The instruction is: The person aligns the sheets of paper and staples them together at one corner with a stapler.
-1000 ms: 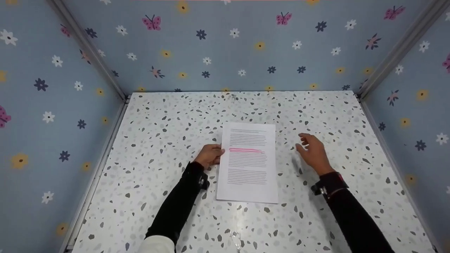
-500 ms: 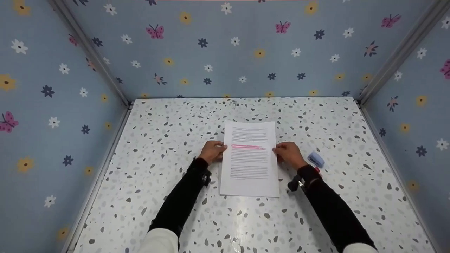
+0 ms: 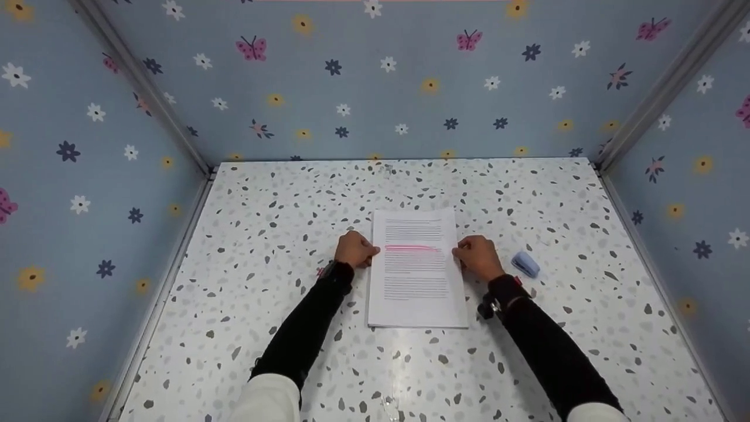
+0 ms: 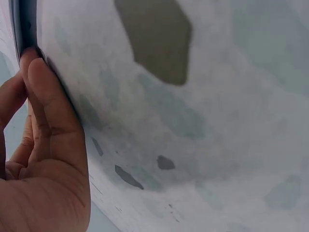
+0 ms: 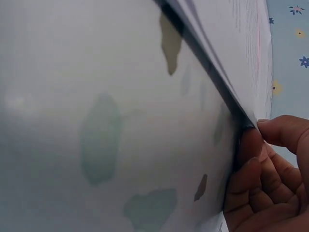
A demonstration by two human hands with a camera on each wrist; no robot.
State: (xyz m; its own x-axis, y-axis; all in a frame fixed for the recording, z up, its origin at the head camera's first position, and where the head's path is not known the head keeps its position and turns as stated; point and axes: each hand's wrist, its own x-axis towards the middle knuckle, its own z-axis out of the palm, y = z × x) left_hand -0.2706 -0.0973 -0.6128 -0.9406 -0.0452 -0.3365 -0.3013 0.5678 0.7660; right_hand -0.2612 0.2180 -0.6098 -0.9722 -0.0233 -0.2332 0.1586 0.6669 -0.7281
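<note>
A stack of printed paper sheets (image 3: 415, 313) with a pink highlighted line lies in the middle of the speckled table. My left hand (image 3: 354, 249) pinches its left edge about halfway up. Opposite, my right hand (image 3: 480, 257) pinches the right edge between thumb and fingers. In the right wrist view, the near side of the stack (image 5: 212, 53) stands a little off the table, with a dark gap beneath it. The left wrist view catches the sheets' edge at the top left, above the left hand's fingertips (image 4: 41, 72).
A small light-blue stapler (image 3: 525, 264) lies on the table (image 3: 281, 199) just right of the right hand. Blue walls (image 3: 363, 88) with flowers and butterflies enclose the table at the back and both sides.
The right hand has come left onto the stack's right edge and grips it. The blue stapler now shows where that hand was. The left hand stays at the left edge.
</note>
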